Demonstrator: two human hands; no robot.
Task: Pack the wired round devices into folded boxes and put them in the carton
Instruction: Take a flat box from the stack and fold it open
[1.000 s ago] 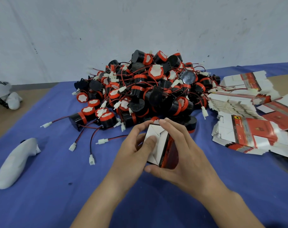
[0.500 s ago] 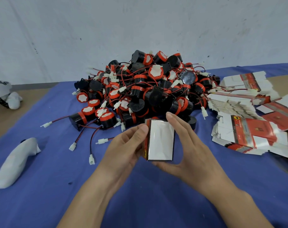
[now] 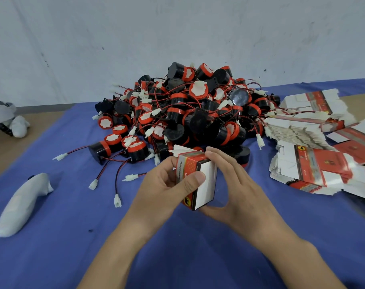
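Observation:
A small red and white folded box (image 3: 198,176) is held upright just above the blue cloth, its white flaps standing open at the far top end. My left hand (image 3: 167,190) grips its left side with the thumb across the front. My right hand (image 3: 236,188) cups its right side, index finger on the top edge and thumb under the bottom. Behind the box lies a big pile of black and red round devices (image 3: 190,113) with red-black wires and white plugs. No carton is in view.
Stacks of flat unfolded boxes (image 3: 315,163) lie at the right. A white handheld controller (image 3: 23,203) lies on the blue cloth (image 3: 177,257) at the left; another white controller (image 3: 19,126) sits at the far left. A grey wall stands behind.
The box has been turned in both hands: earlier its folded end, then a white face, pointed at me; now it stands with a red side up and open flaps at the far end.

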